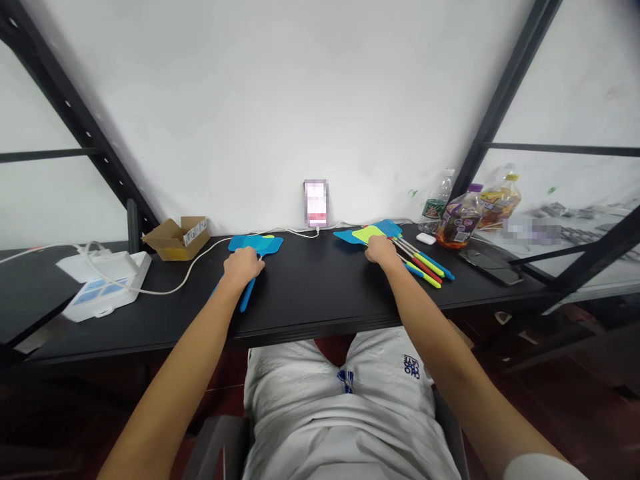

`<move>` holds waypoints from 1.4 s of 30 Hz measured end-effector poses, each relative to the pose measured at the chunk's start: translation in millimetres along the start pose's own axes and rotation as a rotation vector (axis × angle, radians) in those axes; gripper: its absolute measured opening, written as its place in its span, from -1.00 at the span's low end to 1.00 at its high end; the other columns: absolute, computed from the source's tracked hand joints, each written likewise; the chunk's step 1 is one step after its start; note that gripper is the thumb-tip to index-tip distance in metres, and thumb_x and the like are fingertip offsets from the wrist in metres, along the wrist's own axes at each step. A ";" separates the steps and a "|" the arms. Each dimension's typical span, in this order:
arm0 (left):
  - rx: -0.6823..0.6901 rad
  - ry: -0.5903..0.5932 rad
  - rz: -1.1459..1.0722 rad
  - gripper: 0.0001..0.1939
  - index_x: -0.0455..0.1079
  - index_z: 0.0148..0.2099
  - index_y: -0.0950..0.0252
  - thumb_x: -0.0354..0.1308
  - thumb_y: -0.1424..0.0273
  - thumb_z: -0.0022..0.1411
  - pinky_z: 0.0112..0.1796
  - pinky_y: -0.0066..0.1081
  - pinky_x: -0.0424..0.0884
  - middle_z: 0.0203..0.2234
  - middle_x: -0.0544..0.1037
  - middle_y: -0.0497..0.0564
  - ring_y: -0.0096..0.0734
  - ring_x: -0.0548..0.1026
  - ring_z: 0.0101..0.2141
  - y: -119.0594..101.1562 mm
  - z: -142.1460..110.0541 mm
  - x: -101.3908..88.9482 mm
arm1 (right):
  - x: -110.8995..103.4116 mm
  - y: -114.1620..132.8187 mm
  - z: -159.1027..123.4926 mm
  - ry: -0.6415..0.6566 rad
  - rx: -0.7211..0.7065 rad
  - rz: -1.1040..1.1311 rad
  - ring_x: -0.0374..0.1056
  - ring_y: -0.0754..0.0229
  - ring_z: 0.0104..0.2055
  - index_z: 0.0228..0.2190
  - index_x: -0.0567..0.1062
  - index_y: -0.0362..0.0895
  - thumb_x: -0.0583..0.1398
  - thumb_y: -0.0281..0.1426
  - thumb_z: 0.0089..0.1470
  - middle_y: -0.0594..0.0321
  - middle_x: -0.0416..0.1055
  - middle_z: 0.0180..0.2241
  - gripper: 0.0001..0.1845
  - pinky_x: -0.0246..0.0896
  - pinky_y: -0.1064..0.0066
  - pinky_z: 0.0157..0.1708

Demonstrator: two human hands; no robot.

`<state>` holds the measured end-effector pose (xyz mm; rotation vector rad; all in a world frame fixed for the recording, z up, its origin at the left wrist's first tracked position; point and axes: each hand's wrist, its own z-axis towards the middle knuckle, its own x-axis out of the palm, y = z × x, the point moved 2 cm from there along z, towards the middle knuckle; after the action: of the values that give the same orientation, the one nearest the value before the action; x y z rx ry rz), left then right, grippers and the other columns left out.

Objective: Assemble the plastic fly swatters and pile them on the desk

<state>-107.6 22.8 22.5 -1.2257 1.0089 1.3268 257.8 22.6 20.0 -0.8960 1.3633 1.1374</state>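
On the left part of the black table lie blue fly swatters [270,246], a bit of yellow-green showing behind their heads. My left hand [243,265] is closed over them just below the heads, and blue handles [247,297] stick out beneath it. To the right is a pile of fly swatters with blue and yellow-green heads [367,233], metal shafts and blue, red and yellow-green handles [431,272]. My right hand [381,251] is closed at the yellow-green head's lower end; its fingertips are partly hidden.
A phone [317,203] with a cable leans against the wall. An open cardboard box [180,240] and a white plastic case [105,287] stand left. Bottles [459,217], a white earbud case [425,238] and a dark phone [491,267] are right. The table's front edge [320,330] crosses above my lap.
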 end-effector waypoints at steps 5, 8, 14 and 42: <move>0.038 -0.025 0.015 -0.67 0.52 -0.13 0.31 0.09 0.22 0.19 -0.13 -0.11 0.46 -0.09 0.56 0.31 0.12 0.53 -0.05 -2.0 -0.5 -0.1 | 2.9 1.7 2.0 0.001 -0.038 0.040 0.41 -0.14 0.05 0.03 0.47 -0.34 0.18 -0.50 0.09 -0.32 0.30 0.08 -0.55 0.32 0.23 -0.04; 0.054 -0.035 0.012 -0.67 0.52 -0.14 0.29 0.09 0.19 0.21 -0.13 -0.11 0.46 -0.12 0.56 0.28 0.11 0.53 -0.05 -1.7 1.5 1.5 | 3.9 5.0 1.7 0.016 -0.059 0.052 0.40 -0.13 0.04 0.07 0.42 -0.36 0.17 -0.48 0.11 -0.30 0.29 0.08 -0.53 0.32 0.23 -0.04; 0.070 -0.040 -0.006 -0.67 0.51 -0.15 0.29 0.08 0.18 0.24 -0.13 -0.12 0.46 -0.11 0.55 0.26 0.10 0.51 -0.04 -2.0 4.9 1.8 | 6.1 10.4 4.4 -0.023 -0.125 0.087 0.42 -0.08 0.00 0.04 0.41 -0.37 0.16 -0.50 0.10 -0.31 0.33 0.05 -0.55 0.29 0.27 -0.07; 0.093 -0.059 -0.051 -0.66 0.51 -0.18 0.26 0.05 0.14 0.24 -0.12 -0.17 0.46 -0.14 0.58 0.22 0.05 0.51 -0.04 -11.2 8.8 7.3 | -27.7 -3.8 8.8 -0.460 -0.101 1.336 0.21 0.23 -0.52 -0.51 0.28 -0.07 0.01 -0.09 0.29 0.35 0.22 -0.62 -0.58 0.11 0.43 -0.48</move>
<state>-97.4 33.8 17.1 -1.1291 0.9807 1.2559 267.1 27.6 47.3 0.3910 1.4658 2.2221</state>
